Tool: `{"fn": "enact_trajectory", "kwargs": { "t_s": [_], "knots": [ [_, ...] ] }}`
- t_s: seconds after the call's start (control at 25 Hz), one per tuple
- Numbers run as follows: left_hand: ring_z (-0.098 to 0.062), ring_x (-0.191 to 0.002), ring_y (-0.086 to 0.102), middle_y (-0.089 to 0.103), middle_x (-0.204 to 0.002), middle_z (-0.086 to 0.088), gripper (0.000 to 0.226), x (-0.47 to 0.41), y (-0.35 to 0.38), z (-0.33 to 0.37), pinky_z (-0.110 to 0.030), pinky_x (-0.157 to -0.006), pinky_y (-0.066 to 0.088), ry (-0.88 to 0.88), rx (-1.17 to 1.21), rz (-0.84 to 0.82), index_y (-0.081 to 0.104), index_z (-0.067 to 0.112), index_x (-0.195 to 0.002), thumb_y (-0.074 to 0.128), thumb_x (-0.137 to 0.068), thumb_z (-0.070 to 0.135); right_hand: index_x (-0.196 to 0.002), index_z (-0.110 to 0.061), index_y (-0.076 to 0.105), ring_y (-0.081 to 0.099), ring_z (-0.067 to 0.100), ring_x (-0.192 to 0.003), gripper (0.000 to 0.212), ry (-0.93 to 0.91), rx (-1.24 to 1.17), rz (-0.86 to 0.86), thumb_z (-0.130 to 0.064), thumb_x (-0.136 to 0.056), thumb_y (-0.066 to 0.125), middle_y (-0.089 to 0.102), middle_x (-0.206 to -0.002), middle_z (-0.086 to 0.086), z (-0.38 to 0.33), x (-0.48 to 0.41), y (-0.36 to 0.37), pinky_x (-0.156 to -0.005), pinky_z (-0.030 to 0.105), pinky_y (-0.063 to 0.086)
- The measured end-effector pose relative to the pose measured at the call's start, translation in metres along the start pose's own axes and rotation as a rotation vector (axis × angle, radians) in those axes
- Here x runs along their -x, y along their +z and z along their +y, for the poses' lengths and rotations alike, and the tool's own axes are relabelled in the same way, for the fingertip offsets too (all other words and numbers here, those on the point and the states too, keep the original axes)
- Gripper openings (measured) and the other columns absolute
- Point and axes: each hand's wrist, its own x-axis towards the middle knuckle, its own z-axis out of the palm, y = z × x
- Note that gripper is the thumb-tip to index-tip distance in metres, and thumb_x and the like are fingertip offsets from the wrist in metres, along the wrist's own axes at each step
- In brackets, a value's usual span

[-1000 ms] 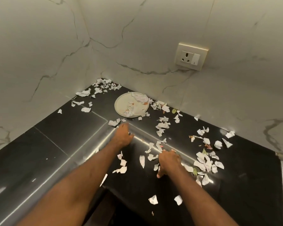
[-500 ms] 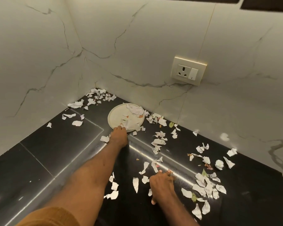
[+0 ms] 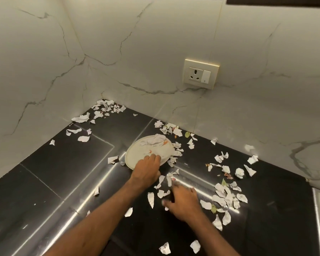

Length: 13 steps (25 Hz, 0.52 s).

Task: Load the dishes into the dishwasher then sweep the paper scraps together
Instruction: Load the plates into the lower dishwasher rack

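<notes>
**Home kitchen, counter corner**

Looks like a domestic kitchen. Polished black stone countertop [image 3: 63, 163] below a cream wall socket [image 3: 201, 73], glossy, with visible seams. White marble-veined wall tiles [image 3: 137, 52] all around the socket, meeting in a corner to its left. Dark overhang [image 3: 277, 1], perhaps a cabinet's underside, above and to the right of the socket. Cream plate [image 3: 137, 154] with orange food smears below and left of the socket. Torn paper scraps [image 3: 227, 196] strewn over the counter beneath it.
</notes>
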Motion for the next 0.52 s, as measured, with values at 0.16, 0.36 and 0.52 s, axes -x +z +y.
{"fn": "enact_trajectory", "kwargs": {
  "t_s": [0.16, 0.36, 0.52],
  "knots": [
    [-0.022, -0.110, 0.054, 0.056, -0.127, -0.005, 0.035, 0.052, -0.009, 0.059, -0.036, -0.092, 0.050, 0.122, 0.201, -0.017, 0.052, 0.015, -0.130, 0.053, -0.102, 0.036, -0.130, -0.044, 0.063, 0.066, 0.012, -0.126, 0.034, 0.116, -1.230, 0.145, -0.059, -0.103, 0.051, 0.073, -0.131, -0.009, -0.011, 0.049, -0.007, -0.100, 0.030, 0.054],
    [-0.010, -0.115, 0.048, 0.055, -0.133, 0.003, 0.032, 0.087, 0.008, 0.098, -0.029, -0.105, 0.042, 0.163, 0.378, -0.076, 0.052, 0.024, -0.131, 0.055, -0.102, 0.038, -0.134, -0.020, 0.067, 0.073, 0.021, -0.116, 0.052, 0.270, -1.675, 0.198, -0.052, -0.110, 0.035, 0.077, -0.124, 0.005, -0.002, 0.067, -0.010, -0.107, 0.048, 0.054],
    [-0.003, -0.105, 0.053, 0.063, -0.119, 0.010, 0.022, 0.092, 0.017, 0.099, -0.031, -0.099, 0.048, 0.183, 0.616, -0.150, 0.063, 0.028, -0.120, 0.056, -0.103, 0.041, -0.124, -0.017, 0.073, 0.077, 0.027, -0.105, 0.059, 0.382, -1.688, 0.304, -0.054, -0.111, 0.029, 0.079, -0.116, 0.010, 0.021, 0.072, -0.001, -0.092, 0.048, 0.061]
  ]
}}
